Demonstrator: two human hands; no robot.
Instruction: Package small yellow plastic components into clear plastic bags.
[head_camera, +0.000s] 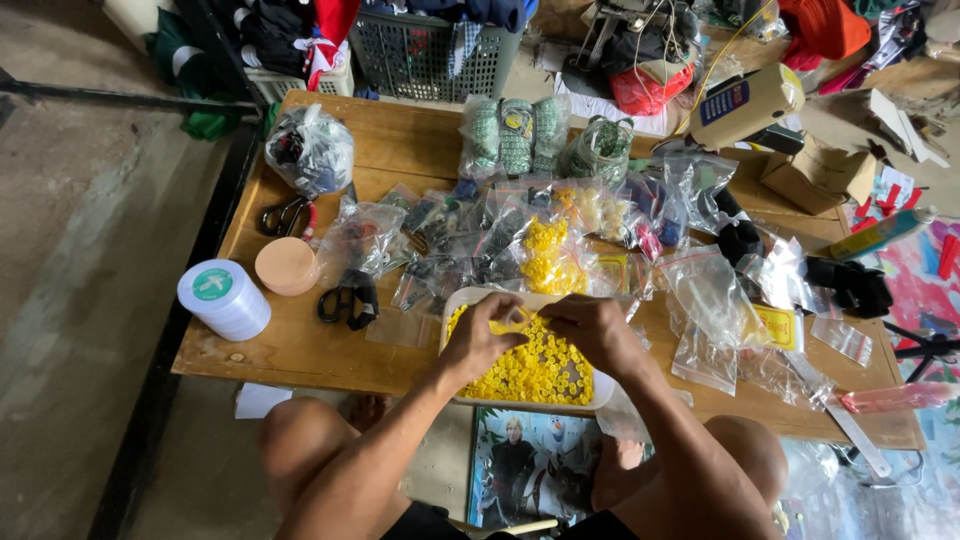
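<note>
Both hands are busy over a white tray (452, 305) full of small yellow buttons (530, 372). Left hand (478, 336) is curled, with its fingers pinched on what looks like a small clear bag with some yellow buttons at its mouth (510, 322). Right hand (592, 328) is curled too, and its fingertips meet the same little bag from the other side, though what they pinch is too small to see well. The tray sits on the wooden table (300, 350), at the near edge, just in front of the person's knees. It holds a big heap of loose buttons, so I think a lot of them are not bagged yet. Behind the tray lie many small clear bags (500, 235) already filled with buttons of other colours, and one bag of yellow buttons (546, 255) looks full. To the right lie flat clear bags (712, 300) that look empty, so there are more to fill. Scissors (345, 300) lie to the left of the tray, near a round white spool (224, 298) and a peach-coloured round lid (287, 265).
</note>
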